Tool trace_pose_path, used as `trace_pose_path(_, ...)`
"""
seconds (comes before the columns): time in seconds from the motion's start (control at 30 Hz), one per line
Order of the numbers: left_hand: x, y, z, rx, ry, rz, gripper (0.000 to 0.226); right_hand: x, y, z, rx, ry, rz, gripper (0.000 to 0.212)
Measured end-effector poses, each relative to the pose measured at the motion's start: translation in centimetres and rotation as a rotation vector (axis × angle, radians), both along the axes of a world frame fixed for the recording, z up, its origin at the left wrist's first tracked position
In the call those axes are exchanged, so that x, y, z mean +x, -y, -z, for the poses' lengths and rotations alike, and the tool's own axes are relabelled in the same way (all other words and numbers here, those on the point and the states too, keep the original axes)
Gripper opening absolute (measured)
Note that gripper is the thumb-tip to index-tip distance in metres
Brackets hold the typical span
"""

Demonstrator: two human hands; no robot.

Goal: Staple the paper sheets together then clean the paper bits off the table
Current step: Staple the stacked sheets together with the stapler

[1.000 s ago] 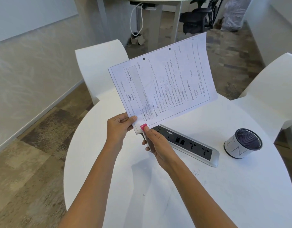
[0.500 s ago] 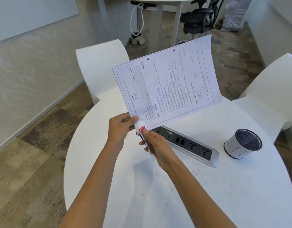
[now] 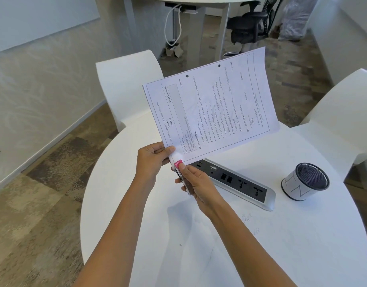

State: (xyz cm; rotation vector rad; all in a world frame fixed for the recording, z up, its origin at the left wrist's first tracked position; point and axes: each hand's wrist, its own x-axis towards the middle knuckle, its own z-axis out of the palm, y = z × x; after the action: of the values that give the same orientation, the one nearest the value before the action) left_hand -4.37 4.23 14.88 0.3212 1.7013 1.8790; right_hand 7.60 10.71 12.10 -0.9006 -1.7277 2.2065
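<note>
The socket box (image 3: 236, 181) lay as a long low bar across the middle of the surface (image 3: 302, 255). Just off its left end, in the air, the left hand (image 3: 151, 160) held the paper sheets (image 3: 209, 108) and the right hand (image 3: 196, 182) the stapler (image 3: 178, 164); the sheets slanted up over its far side. To its right a mesh cup (image 3: 304, 183) stood apart, a gap between them. In front of its right end the paper bits (image 3: 246, 218) lay on open surface, free from above and from the near edge.
</note>
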Motion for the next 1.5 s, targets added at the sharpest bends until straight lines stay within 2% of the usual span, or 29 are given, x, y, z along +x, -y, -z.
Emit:
trace_pose_path(0.4, -0.2, 0.1, 0.0, -0.044, -0.005, 0.012, 0.026, 0.0, 0.2, 0.1, 0.006, 0.005, -0.002, 0.03)
trace_pose_path(0.63, -0.3, 0.0, -0.1, -0.052, -0.006, 0.013, 0.026, -0.1, 0.3, 0.0, 0.019, 0.01, 0.014, 0.033)
trace_pose_path(0.87, -0.3, 0.0, -0.3, -0.036, -0.008, 0.017, 0.022, -0.4, 0.5, 0.1, 0.078, 0.024, 0.059, 0.032)
trace_pose_path(1.17, -0.3, -0.1, -0.3, -0.051, -0.027, 0.028, 0.024, -0.8, 1.1, 0.6, 0.037, 0.007, 0.133, 0.034)
trace_pose_path(1.5, -0.9, 0.1, -0.8, -0.023, -0.032, 0.008, 0.023, -0.2, 0.9, 1.6, 0.007, -0.031, 0.023, 0.037)
